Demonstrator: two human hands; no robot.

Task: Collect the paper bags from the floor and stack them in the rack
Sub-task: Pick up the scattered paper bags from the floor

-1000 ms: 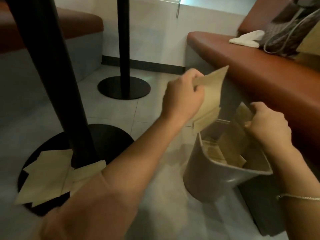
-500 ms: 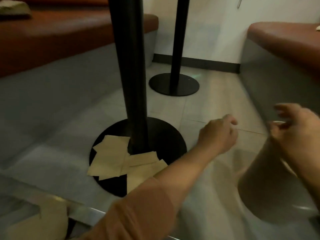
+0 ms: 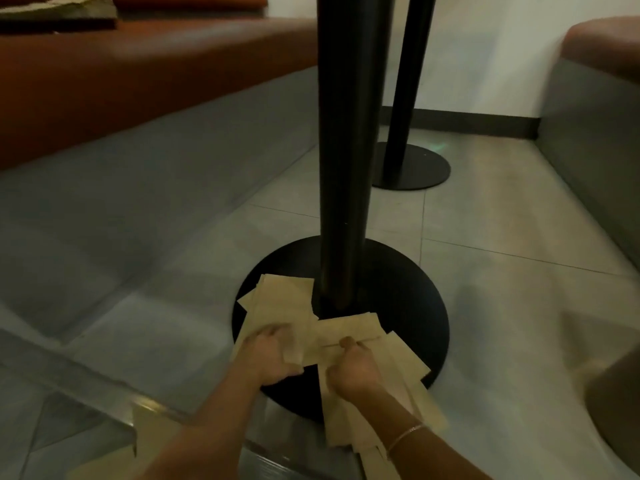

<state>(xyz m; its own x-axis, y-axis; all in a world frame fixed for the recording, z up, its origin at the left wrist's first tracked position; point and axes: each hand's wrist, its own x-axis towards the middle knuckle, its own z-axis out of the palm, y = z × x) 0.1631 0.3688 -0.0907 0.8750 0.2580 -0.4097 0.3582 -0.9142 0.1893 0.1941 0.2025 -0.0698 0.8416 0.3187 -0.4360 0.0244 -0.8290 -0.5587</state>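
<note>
Both hands work at the foot of a thick black metal table post (image 3: 341, 150), which rises from a round, flat black base plate (image 3: 408, 292) on the pale grey tiled floor (image 3: 502, 220). Flat tan paper bags (image 3: 284, 303) lie scattered and overlapping on the near half of the plate, some just beside the post and some spilling over the plate's near edge onto the floor.

The left hand (image 3: 268, 356), fingers curled, grips the near end of the bags lying left of the post, with the thumb under the paper's edge. The right hand (image 3: 351, 367), likewise curled, pinches the edge of the overlapping bags to the right; a thin bracelet (image 3: 405, 436) circles its wrist. More bags lie beneath the right forearm.

A second black post on its own round base (image 3: 412, 168) stands farther back, near the white wall (image 3: 485, 57). Brown padded bench seats on grey fronts (image 3: 121, 74) flank the floor on either side. At the right edge a blurred grey curved object (image 3: 613, 403) is partly in view; whether it is the rack cannot be told.
</note>
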